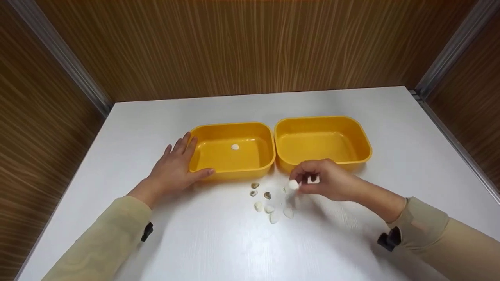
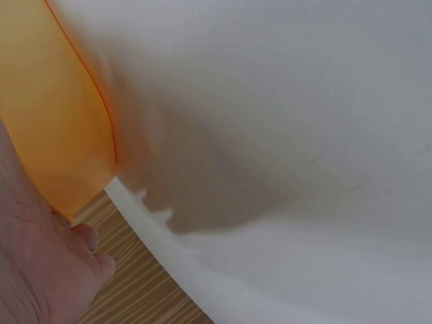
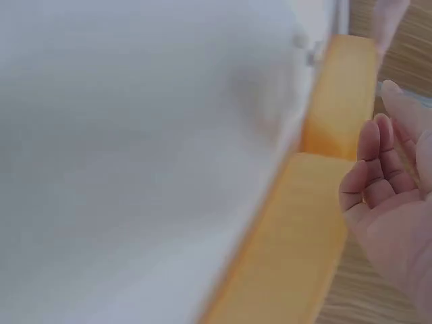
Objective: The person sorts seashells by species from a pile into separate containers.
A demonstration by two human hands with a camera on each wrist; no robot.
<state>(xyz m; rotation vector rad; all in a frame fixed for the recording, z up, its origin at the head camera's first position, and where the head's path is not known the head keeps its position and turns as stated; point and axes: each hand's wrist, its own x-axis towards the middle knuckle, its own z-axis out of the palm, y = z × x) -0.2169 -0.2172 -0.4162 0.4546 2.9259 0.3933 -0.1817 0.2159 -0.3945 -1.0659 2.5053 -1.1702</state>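
My left hand (image 1: 174,165) rests on the left end of the left yellow bin (image 1: 224,174), fingers spread along its rim and thumb over the front edge. Inside that bin lies one white shell (image 1: 235,146). Between thumb and fingertips my right hand (image 1: 328,179) pinches a white shell (image 1: 293,184), held above the table just in front of the right yellow bin (image 1: 361,160). In the right wrist view the fingers are curled, and the shell cannot be made out there. The left wrist view shows part of the left hand (image 2: 50,277) against the bin's side.
Several pale shells (image 1: 269,209) and a few brown-marked shells (image 1: 267,195) lie loose on the white table (image 1: 218,249) in front of the bins. The two bins stand side by side. Wood-grain panels (image 1: 250,47) enclose the table at the back and sides.
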